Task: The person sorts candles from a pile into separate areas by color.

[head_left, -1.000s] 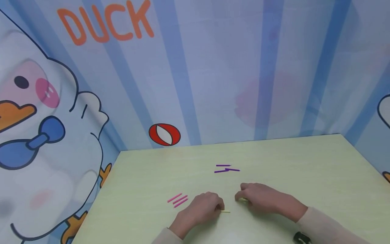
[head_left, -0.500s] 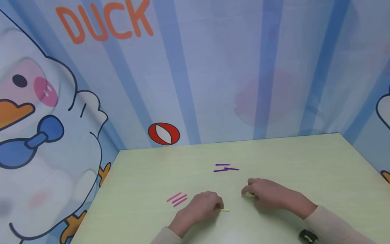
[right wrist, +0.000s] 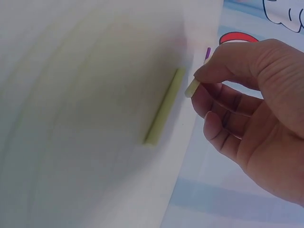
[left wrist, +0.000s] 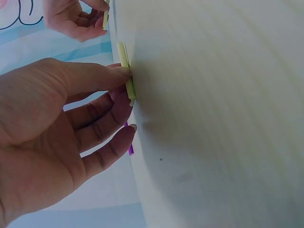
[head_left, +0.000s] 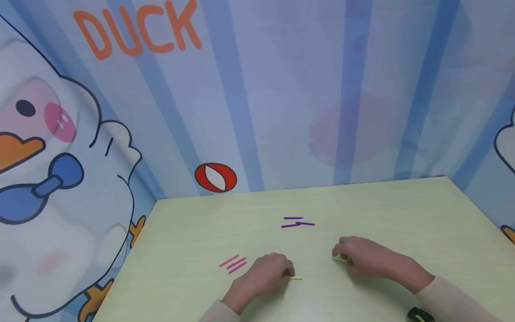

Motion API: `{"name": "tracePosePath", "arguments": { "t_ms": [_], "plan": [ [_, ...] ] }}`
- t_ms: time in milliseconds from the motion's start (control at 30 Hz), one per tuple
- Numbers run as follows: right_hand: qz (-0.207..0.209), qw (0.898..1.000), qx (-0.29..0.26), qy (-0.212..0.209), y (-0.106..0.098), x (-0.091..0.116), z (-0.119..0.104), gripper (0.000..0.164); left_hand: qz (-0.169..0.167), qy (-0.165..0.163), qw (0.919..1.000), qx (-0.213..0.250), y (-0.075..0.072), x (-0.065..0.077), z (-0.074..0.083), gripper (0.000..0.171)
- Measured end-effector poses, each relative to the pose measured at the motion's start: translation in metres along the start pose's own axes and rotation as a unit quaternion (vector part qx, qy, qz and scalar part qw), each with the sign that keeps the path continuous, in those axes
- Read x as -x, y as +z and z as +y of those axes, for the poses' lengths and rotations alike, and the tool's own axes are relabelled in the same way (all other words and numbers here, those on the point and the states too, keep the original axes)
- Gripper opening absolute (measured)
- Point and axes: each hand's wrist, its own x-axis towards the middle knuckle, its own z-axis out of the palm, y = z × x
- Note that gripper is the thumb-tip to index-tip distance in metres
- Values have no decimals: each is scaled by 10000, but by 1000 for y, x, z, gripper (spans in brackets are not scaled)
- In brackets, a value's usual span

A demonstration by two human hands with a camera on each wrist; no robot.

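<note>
In the head view my left hand (head_left: 267, 273) is low on the table, pinching a slim pale-yellow candle (head_left: 296, 278) between thumb and fingers. The left wrist view has that candle (left wrist: 129, 89) close along the tabletop, a small wick-like tip at its lower end. Farther right, my right hand (head_left: 368, 257) pinches another pale-yellow candle (head_left: 340, 258). Seen from the right wrist, the tip of this held candle (right wrist: 192, 89) pokes out past the thumb. A loose yellow candle (right wrist: 164, 111) lies on the table below that hand; the head view does not show it.
Three pink candles (head_left: 233, 264) lie side by side left of my left hand. Farther back are three purple candles (head_left: 290, 226), two touching. A small black object (head_left: 420, 314) is below the right sleeve. Printed fabric walls (head_left: 281, 89) border the pale table (head_left: 201, 223).
My right hand has slid to the right with its yellow candle, and the black object has shifted right along with the sleeve. The left hand keeps its place and its candle.
</note>
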Motion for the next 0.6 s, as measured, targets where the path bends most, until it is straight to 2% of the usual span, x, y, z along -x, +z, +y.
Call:
{"name": "tracePosePath", "arguments": {
  "t_ms": [333, 600],
  "plan": [
    [98, 9999, 85, -21, 1, 10, 9, 28, -19, -16, 10000, 46, 0, 0, -1, 18],
    [128, 9998, 45, 131, -1, 20, 16, 27, 32, 23, 10000, -29, 1, 1, -2, 18]
  ]
}}
